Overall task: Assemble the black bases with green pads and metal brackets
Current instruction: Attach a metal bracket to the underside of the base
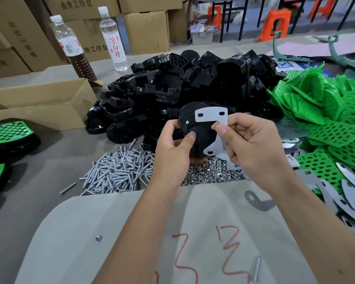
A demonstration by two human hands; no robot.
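We're holding one black base [195, 136] up over the tabletop [39, 201]: left hand [172, 148] gripping its edge, right hand [252, 148] pinching the metal bracket [210, 116] against it. Both are looking rigid and light; thin bracket likely slippery, so we're pinching flat faces near the screw [187, 122].

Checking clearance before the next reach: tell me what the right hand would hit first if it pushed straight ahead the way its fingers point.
The right hand, pinching the metal bracket, points forward and left. It would probably meet the black base in the left hand first; depth is unclear.
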